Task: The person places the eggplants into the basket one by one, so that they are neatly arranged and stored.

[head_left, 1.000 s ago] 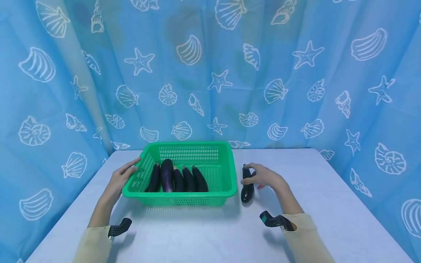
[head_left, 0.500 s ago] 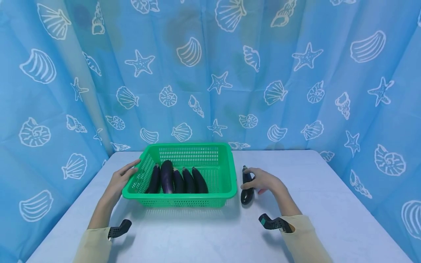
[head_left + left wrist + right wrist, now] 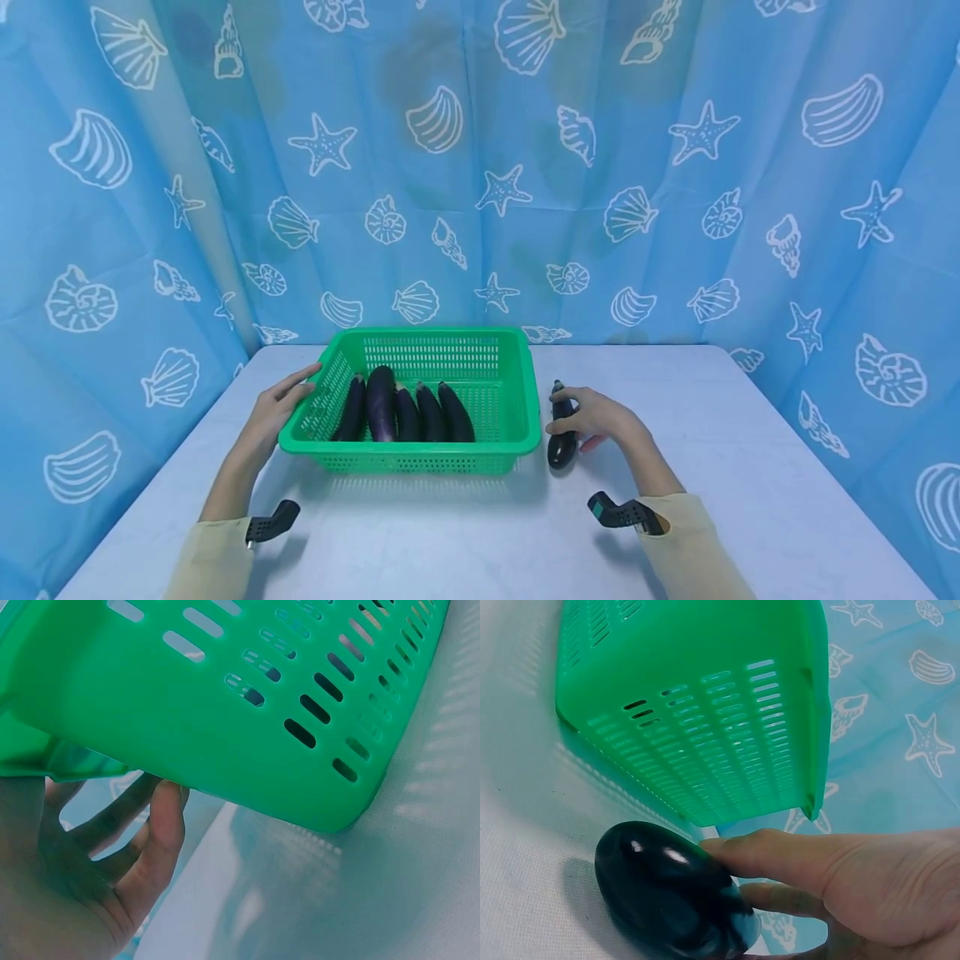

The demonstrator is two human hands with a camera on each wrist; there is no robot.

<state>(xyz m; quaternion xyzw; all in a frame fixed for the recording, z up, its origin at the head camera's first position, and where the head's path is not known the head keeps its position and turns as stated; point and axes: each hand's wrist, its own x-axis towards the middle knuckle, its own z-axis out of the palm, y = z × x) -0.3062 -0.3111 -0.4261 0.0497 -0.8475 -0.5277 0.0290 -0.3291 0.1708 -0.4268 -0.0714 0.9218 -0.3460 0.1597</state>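
A green plastic basket with slotted walls stands on the white table, with several dark purple eggplants lying side by side in its left half. My left hand rests against the basket's left end, fingers extended to the rim; in the left wrist view its thumb touches the basket's edge. Just right of the basket, one more eggplant lies on the table, stem end away from me. My right hand holds it from above between thumb and fingers. The right wrist view shows its glossy rounded end.
The white table ends at a blue curtain with white shell and starfish prints, which also hangs along both sides. Black wrist-worn devices sit at both sleeves. The basket's right wall stands close to the right hand.
My right hand has shifted slightly toward me along the loose eggplant, which has barely moved. The left hand and the basket stay in place; the head view tilts a little.
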